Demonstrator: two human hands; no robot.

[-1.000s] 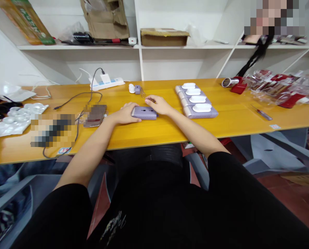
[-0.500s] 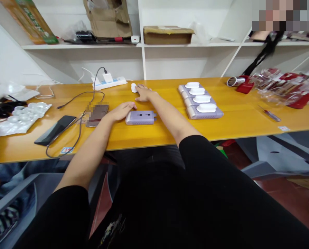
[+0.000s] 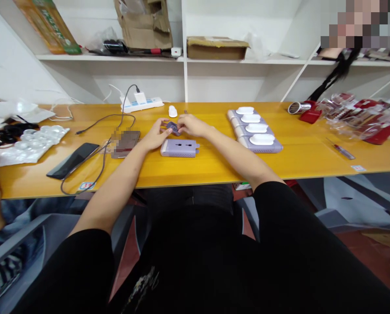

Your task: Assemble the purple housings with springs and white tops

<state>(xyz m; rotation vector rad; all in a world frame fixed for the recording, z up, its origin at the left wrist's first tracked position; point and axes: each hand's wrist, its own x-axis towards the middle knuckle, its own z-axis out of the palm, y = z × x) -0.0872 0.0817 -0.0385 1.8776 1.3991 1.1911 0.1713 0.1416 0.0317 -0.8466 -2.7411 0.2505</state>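
My left hand [image 3: 156,134] holds a small dark purple-grey piece [image 3: 173,127] between thumb and fingers, just behind a lavender box. My right hand [image 3: 192,125] meets the piece from the right with its fingers closed on it; a small dark tip shows above the knuckles. Lying flat, the lavender box [image 3: 178,150] has two black plug pictures on top and its end flap out at the right. A white oval device [image 3: 172,111] stands behind the hands. To the right, several lavender boxes lie in a row, each with a white oval device [image 3: 262,139] on top.
A power strip [image 3: 142,104] with a dark cable is at the back. Left are a black phone [image 3: 73,160] and a bubble-wrap sheet [image 3: 34,146]. A screwdriver [image 3: 342,150] and red-and-clear packages [image 3: 365,113] lie right. Shelves rise behind; a person's arm shows at the left edge.
My right hand has come back from beside the white device to my left hand. The small purple-grey piece now shows between both hands. My left hand has lifted away from the lavender box.
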